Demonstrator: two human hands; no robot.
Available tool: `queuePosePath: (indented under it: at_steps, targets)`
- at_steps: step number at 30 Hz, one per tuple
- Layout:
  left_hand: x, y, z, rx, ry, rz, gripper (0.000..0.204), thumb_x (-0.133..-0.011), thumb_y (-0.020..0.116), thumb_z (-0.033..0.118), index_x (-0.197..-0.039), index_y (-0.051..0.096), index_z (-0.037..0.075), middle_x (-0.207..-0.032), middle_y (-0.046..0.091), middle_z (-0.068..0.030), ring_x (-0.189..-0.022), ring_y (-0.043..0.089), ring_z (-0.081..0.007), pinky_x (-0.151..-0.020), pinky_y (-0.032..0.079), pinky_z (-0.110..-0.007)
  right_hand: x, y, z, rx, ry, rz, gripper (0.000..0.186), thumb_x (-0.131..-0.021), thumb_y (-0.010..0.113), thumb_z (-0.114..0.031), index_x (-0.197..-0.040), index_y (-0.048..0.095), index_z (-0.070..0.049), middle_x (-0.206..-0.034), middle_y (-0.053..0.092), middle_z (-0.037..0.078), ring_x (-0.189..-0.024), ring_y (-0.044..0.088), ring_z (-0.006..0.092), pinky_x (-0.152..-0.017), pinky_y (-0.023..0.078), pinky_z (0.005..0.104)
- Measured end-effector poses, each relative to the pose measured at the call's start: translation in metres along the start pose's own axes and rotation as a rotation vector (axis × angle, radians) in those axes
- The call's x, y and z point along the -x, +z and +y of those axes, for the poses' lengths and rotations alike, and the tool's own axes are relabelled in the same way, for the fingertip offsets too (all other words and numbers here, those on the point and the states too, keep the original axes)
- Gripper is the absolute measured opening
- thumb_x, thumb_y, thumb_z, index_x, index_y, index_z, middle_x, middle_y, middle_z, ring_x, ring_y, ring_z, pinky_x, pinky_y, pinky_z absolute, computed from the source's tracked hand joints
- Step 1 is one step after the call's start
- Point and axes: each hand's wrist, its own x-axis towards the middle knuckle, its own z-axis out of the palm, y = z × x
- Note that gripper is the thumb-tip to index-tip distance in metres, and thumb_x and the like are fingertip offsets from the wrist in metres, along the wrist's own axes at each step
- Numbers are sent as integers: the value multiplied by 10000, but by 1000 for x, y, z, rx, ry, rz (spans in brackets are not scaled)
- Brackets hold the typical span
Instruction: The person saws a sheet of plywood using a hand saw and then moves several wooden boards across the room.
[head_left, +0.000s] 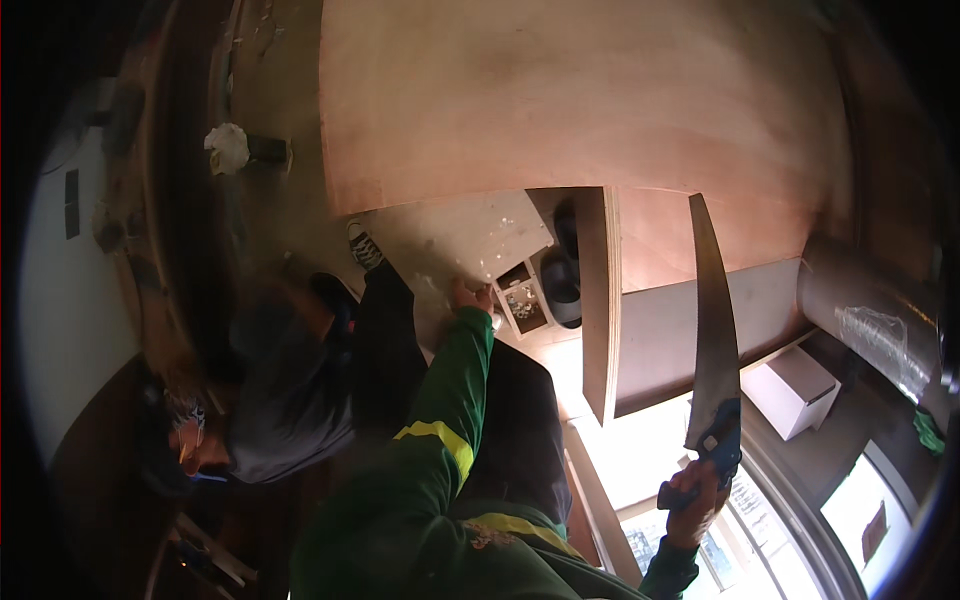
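Note:
My right hand grips the blue handle of a hand saw, whose long blade points up across a plywood structure. My left hand is low at the middle, beside a small wooden box with compartments holding small pieces I cannot make out. Its fingers are too dim and blurred to tell what, if anything, they hold. A large plywood panel spans the top of the view, above both hands.
A co-worker in dark clothes crouches at my left. My sneaker rests on the dusty floor. A dark object stands beside the small box. At the right are a wrapped roll, a white box and bright glazing.

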Motion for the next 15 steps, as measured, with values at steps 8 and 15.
queuePosePath:
  at_steps: [8,15]
  targets:
    - [-84,143,131,391,189,-476,312,-1072,466,254,-1308,578,83,-1324,611,-142,-1233,558,-337,-1027,488,-561,-23,19,0,108,3,-61,217,-968,630,-258,-876,539,-83,-652,498,1,-551,538,126,-499,450,293]
    - [-74,113,245,-120,282,-362,597,-1046,424,538,-1414,506,76,-1377,582,-136,-1215,574,-335,-1064,429,-548,-55,35,27,29,-38,-267,199,-995,605,-211,-863,552,-72,-584,515,9,-484,526,116,-397,384,277]
